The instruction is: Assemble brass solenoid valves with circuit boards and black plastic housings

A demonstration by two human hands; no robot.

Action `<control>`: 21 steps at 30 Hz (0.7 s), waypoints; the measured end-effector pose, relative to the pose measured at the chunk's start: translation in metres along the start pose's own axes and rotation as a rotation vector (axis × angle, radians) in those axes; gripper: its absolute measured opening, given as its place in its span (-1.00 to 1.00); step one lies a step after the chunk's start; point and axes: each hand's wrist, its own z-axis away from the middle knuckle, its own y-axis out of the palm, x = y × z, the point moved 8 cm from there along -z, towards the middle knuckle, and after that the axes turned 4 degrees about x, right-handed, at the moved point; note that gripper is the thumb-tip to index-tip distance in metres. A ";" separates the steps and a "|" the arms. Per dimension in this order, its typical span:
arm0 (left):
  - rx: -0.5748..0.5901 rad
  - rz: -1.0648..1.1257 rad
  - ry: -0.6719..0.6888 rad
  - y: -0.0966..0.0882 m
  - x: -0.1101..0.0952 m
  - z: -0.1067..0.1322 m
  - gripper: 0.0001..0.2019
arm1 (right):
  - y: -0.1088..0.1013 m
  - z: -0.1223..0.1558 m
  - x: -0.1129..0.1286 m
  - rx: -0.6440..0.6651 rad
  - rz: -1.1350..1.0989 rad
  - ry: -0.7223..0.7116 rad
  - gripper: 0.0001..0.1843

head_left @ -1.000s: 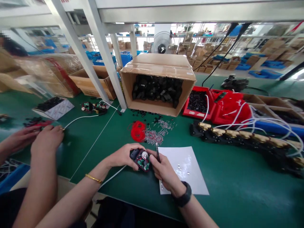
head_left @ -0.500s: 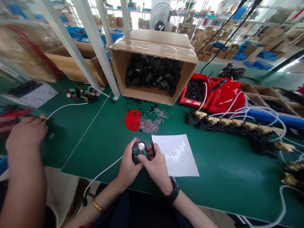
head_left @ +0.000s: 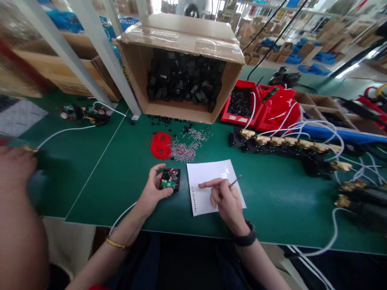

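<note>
My left hand (head_left: 151, 188), half-curled, gripped a circuit unit (head_left: 171, 179) by its edges at the green counter (head_left: 272, 209), just left of a white sheet (head_left: 208, 169), as I watched remotely. Over the sheet, my right hand (head_left: 228, 199), forefinger extended toward a row of small discs (head_left: 194, 199), held a thin tool (head_left: 236, 180).

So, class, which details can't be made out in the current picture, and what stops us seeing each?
All in the head view:
Underside of the circuit-board part in the left hand: faces away from the camera.
Other end of the thin tool: hidden by the right hand.
Any markings on the small round pieces on the white paper: too small.
Co-worker's hand: blurred, cut off by the left edge.
Top of the fan: cut off by the upper edge.
</note>
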 end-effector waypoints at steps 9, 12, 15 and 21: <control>0.682 -0.530 0.021 0.054 -0.028 0.023 -0.44 | -0.009 0.021 -0.053 -0.247 -0.257 0.244 -0.46; 0.779 -0.627 -0.017 0.065 -0.019 0.026 -0.46 | -0.002 0.016 -0.057 -0.236 -0.156 0.197 -0.61; 0.740 -0.689 -0.064 0.062 -0.012 0.023 -0.45 | -0.006 0.018 -0.060 -0.329 -0.089 0.161 -0.66; 0.733 -0.748 -0.083 0.061 -0.011 0.021 -0.34 | -0.005 0.019 -0.057 -0.366 0.032 0.156 -0.69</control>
